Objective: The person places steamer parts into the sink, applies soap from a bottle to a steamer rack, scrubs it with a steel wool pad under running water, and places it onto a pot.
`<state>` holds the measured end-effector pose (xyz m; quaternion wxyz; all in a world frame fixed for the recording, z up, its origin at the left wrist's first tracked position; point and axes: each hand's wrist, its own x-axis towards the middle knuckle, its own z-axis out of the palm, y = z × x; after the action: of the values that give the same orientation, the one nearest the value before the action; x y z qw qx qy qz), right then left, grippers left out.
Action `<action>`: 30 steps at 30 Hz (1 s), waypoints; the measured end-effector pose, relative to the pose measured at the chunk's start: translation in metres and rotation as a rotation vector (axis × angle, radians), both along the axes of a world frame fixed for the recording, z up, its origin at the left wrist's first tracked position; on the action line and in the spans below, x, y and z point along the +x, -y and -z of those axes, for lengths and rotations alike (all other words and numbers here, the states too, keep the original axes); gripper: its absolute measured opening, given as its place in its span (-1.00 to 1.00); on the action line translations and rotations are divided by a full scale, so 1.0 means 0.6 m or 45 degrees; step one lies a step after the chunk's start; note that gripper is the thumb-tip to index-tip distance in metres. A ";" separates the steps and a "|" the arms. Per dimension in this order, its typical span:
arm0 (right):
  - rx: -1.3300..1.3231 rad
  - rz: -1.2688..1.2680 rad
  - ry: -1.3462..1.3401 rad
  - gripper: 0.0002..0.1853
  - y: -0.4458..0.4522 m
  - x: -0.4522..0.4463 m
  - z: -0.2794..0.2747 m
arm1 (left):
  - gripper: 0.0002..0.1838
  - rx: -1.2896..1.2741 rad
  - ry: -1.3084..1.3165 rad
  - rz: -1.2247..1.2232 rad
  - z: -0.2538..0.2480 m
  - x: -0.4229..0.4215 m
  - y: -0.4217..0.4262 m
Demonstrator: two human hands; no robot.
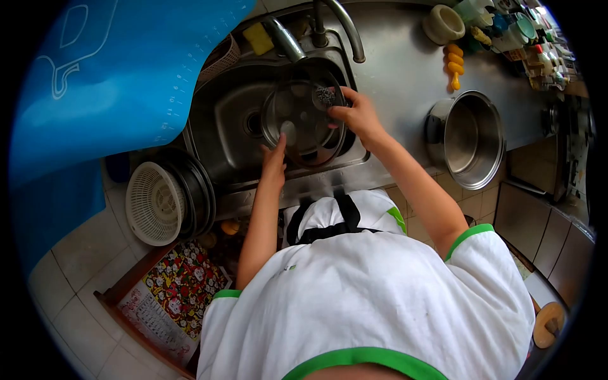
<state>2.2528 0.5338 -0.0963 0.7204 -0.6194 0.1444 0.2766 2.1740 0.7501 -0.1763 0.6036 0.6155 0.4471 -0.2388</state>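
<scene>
Head view: we look down on a sink [221,104] with a glass lid [303,134] held tilted over it, and we take that lid as the centre of our clock. At its 7 o'clock, we see the left hand [274,163] gripping the rim. At 3 o'clock we find the right hand [358,116], thumb and fingers drawn narrow about a wiry scrubber [325,95], which sits at the lid's upper right, toward 1 or 2 o'clock; we cannot tell how firmly it presses on the glass.

Beyond the lid, we see a yellow sponge [258,39] at 11 o'clock on the sink's edge and the tap [349,28] at 1. On the counter [396,60], we spot a mortar [443,24] at 2, an orange object [454,66] between 2 and 3, and a steel pot [472,139] just past 3, with its mouth toward us. At 8 we have a white colander [155,202] tilted against dark pans [201,196]; at 7, lower down, a calendar [171,285]. A blue sheet [114,76] covers much of our view from 9 to 10.
</scene>
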 end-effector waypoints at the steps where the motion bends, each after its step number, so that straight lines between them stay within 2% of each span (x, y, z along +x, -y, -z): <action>1: -0.257 -0.022 0.131 -0.56 -0.012 -0.008 0.010 | 0.02 0.000 0.002 -0.003 -0.011 0.011 0.007; 2: -0.658 -0.034 0.567 -0.54 -0.029 -0.029 0.005 | -0.02 -0.184 0.150 -0.017 -0.021 0.021 0.011; 3: -0.724 -0.052 0.807 -0.55 -0.044 -0.047 -0.004 | -0.05 -0.364 0.293 -0.031 -0.041 0.030 0.017; 4: -0.816 -0.131 0.961 -0.55 -0.055 -0.062 -0.002 | -0.05 -0.356 0.281 -0.037 -0.062 0.036 0.024; 6: -0.890 -0.279 1.205 -0.54 -0.075 -0.086 0.007 | -0.25 -1.071 0.404 -0.173 -0.116 0.061 0.041; 7: -0.880 -0.344 1.290 -0.53 -0.086 -0.098 0.008 | -0.25 -1.061 0.406 -0.177 -0.085 0.064 0.027; 8: -0.846 -0.363 1.313 -0.55 -0.094 -0.107 0.009 | -0.38 -0.975 0.303 -0.283 -0.031 0.061 0.006; 9: -0.842 -0.366 1.313 -0.55 -0.095 -0.113 0.011 | -0.50 -0.892 0.197 -0.388 -0.026 0.064 0.000; 10: -0.781 -0.435 1.303 -0.54 -0.094 -0.118 0.014 | -0.53 -0.876 0.175 -0.390 -0.025 0.049 -0.007; 13: -0.574 -0.537 1.224 -0.49 -0.079 -0.127 0.014 | -0.51 -0.898 0.305 -0.526 -0.097 0.021 0.017; 14: -0.460 -0.543 1.171 -0.46 -0.072 -0.129 0.023 | -0.43 -1.083 0.455 -0.416 -0.046 -0.002 -0.014; 15: -0.348 -0.551 1.119 -0.42 -0.064 -0.131 0.032 | -0.43 -1.085 0.452 -0.415 -0.052 -0.006 -0.012; 16: -0.283 -0.572 1.027 -0.49 -0.055 -0.130 0.039 | -0.43 -1.024 0.523 -0.411 -0.058 -0.009 -0.009; 17: -0.284 -0.576 1.025 -0.49 -0.046 -0.128 0.046 | -0.43 -0.962 0.593 -0.410 -0.064 -0.012 -0.007; 21: -0.491 -0.016 0.946 -0.66 -0.046 -0.088 0.057 | -0.43 -0.988 0.621 -0.346 -0.081 -0.017 -0.009; 23: -0.634 0.054 1.132 -0.67 -0.067 -0.044 0.056 | -0.44 -1.022 0.610 -0.314 -0.090 -0.023 0.001; 25: -0.767 0.144 1.147 -0.70 -0.094 -0.028 0.072 | -0.46 -1.084 0.577 -0.223 -0.122 -0.029 0.023; 27: -0.673 0.064 1.212 -0.73 -0.113 -0.050 0.053 | -0.46 -1.127 0.618 -0.167 -0.119 -0.030 0.029; 30: -0.497 -0.056 1.184 -0.75 -0.112 -0.084 0.049 | -0.44 -1.087 0.620 -0.290 -0.116 -0.043 0.029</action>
<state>2.2026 0.6013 -0.1257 0.5733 -0.8031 -0.1558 -0.0457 2.1483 0.7327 -0.1066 0.9105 0.2989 0.2200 -0.1825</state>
